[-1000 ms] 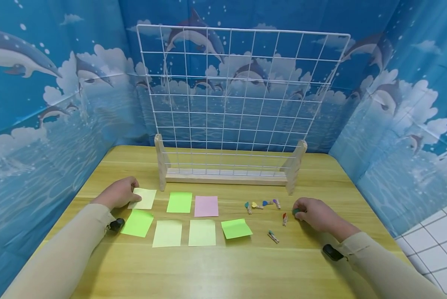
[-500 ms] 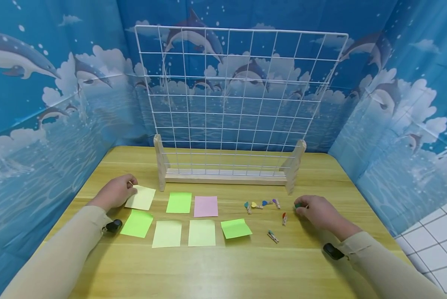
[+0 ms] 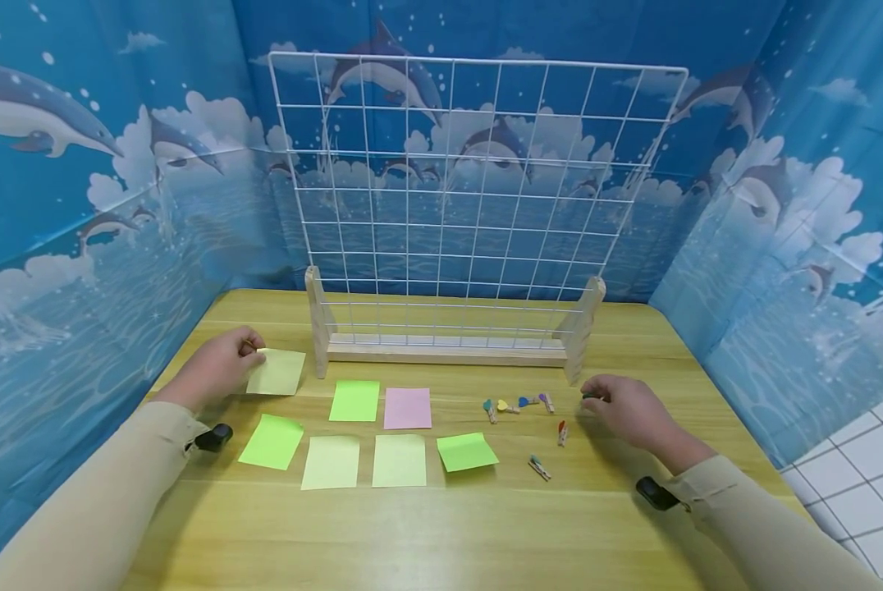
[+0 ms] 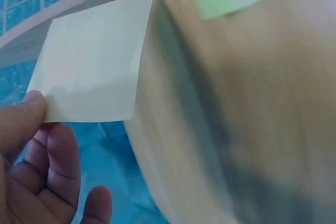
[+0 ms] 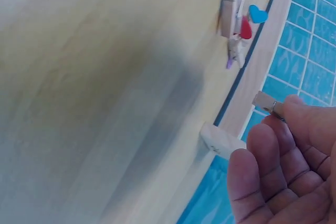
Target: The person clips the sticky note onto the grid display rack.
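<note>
A pale yellow sticky note [image 3: 277, 373] is pinched at one corner by my left hand [image 3: 216, 365]; in the left wrist view the note [image 4: 97, 61] is raised off the table, thumb on its face. At the right, my right hand [image 3: 629, 413] pinches a small wooden clothespin [image 5: 266, 102] between thumb and fingertips, most of it hidden by them. Several other clothespins with coloured hearts, such as a red one [image 3: 563, 434] and a blue one [image 3: 528, 401], lie just left of that hand. Green notes [image 3: 271, 442], pale yellow ones [image 3: 331, 462] and a pink note [image 3: 408, 408] lie in two rows.
Behind the notes stands a white wire grid panel [image 3: 456, 190] on a wooden stand [image 3: 445, 354]. The wooden table [image 3: 441, 533] is enclosed by blue dolphin-printed curtains [image 3: 116, 246]. White tile [image 3: 870, 484] shows at lower right.
My left hand has lifted the pale yellow note and moved it up and slightly left, toward the back. My right hand has risen a little with the clothespin. The other notes stay put.
</note>
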`<action>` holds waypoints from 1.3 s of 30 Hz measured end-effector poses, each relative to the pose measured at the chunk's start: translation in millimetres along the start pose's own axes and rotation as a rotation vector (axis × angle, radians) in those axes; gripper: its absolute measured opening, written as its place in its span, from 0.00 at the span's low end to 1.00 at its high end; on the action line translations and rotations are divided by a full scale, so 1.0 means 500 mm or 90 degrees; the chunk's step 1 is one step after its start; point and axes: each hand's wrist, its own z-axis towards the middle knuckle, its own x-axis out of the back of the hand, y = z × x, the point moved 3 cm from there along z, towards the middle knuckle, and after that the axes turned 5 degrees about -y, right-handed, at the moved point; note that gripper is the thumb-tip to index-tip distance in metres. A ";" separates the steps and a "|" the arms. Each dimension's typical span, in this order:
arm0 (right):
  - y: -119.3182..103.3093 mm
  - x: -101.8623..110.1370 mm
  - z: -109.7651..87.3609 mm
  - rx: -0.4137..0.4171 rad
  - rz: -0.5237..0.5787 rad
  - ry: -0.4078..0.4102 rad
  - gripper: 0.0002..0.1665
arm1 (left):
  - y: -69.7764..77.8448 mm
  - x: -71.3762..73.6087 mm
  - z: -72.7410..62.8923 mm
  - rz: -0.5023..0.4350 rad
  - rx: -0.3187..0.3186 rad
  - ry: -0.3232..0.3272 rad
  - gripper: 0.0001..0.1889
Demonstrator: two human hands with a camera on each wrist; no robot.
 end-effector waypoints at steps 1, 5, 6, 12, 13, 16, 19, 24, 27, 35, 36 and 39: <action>-0.003 0.002 0.000 0.003 -0.001 0.002 0.09 | 0.003 0.003 0.000 -0.001 -0.002 0.005 0.13; -0.012 0.007 0.000 0.000 0.007 0.004 0.11 | 0.019 0.016 -0.001 -0.004 -0.011 0.023 0.12; -0.014 0.008 0.001 -0.002 0.009 0.006 0.12 | 0.024 0.018 -0.001 -0.006 -0.014 0.025 0.11; -0.028 0.012 0.005 0.002 0.030 0.025 0.15 | 0.060 0.029 0.000 -0.021 -0.029 0.038 0.10; -0.030 0.013 0.006 0.004 0.033 0.027 0.15 | 0.066 0.031 0.001 -0.023 -0.033 0.041 0.10; -0.036 0.017 0.008 0.004 0.042 0.026 0.16 | 0.083 0.036 0.005 -0.026 -0.051 0.052 0.09; -0.046 0.022 0.008 0.004 0.049 0.028 0.17 | 0.102 0.040 0.009 -0.030 -0.065 0.061 0.09; -0.063 0.029 0.009 0.009 0.054 0.036 0.18 | 0.134 0.046 0.014 -0.033 -0.082 0.068 0.09; -0.072 0.033 0.010 0.016 0.054 0.046 0.18 | 0.149 0.049 0.018 -0.036 -0.094 0.076 0.10; -0.092 0.039 0.015 0.014 0.074 0.055 0.19 | 0.192 0.054 0.032 -0.061 -0.121 0.099 0.10; -0.094 0.040 0.015 0.015 0.076 0.056 0.19 | 0.197 0.055 0.034 -0.062 -0.127 0.101 0.10; -0.103 0.045 0.017 0.017 0.080 0.059 0.19 | 0.213 0.058 0.040 -0.067 -0.142 0.107 0.10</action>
